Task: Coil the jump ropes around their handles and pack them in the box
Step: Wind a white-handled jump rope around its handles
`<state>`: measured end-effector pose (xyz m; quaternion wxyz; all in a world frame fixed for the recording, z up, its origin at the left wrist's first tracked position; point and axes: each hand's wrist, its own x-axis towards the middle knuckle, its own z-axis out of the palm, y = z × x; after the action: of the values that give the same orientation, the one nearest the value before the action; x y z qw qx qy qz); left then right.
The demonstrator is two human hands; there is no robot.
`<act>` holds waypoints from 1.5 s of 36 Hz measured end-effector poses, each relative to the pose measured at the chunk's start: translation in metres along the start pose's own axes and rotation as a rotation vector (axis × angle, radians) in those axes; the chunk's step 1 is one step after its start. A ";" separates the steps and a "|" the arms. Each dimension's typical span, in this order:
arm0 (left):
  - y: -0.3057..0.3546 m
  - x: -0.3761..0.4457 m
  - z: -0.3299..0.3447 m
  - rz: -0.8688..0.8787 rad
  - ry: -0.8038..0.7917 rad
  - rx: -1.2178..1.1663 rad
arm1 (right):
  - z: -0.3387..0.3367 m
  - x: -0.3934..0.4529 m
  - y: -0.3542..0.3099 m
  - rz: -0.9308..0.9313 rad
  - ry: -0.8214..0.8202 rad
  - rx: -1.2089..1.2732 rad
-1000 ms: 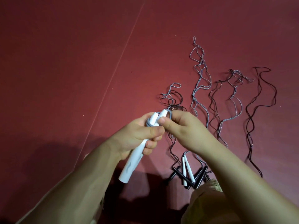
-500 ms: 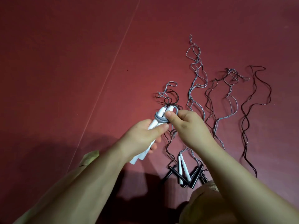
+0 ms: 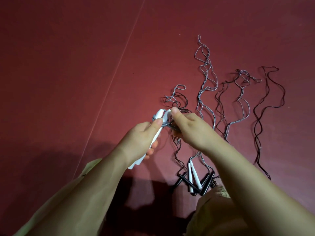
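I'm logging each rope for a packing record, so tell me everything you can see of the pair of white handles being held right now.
The white handles are two smooth, tapered sticks, plastic by the look, held side by side and tilted, narrow tips up and away. A grey rope is wound in a few turns round them near the tips. The left hand grips their middle, thumb pressing the coil; the right hand pinches at the tip of one. Their wide ends stick out below the left hand, above the red floor.

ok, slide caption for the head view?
Left hand holds paired white handles while right hand winds grey rope around them; uncoiled jump ropes lie beyond.
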<state>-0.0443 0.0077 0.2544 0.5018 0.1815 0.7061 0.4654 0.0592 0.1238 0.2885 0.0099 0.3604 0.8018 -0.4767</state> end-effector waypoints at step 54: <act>0.016 -0.014 -0.005 -0.032 -0.238 -0.220 | 0.004 0.002 0.008 -0.141 0.012 0.190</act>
<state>-0.0460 0.0027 0.2759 0.6061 0.1679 0.5893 0.5071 0.0613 0.1241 0.2802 -0.0629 0.3055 0.7762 -0.5479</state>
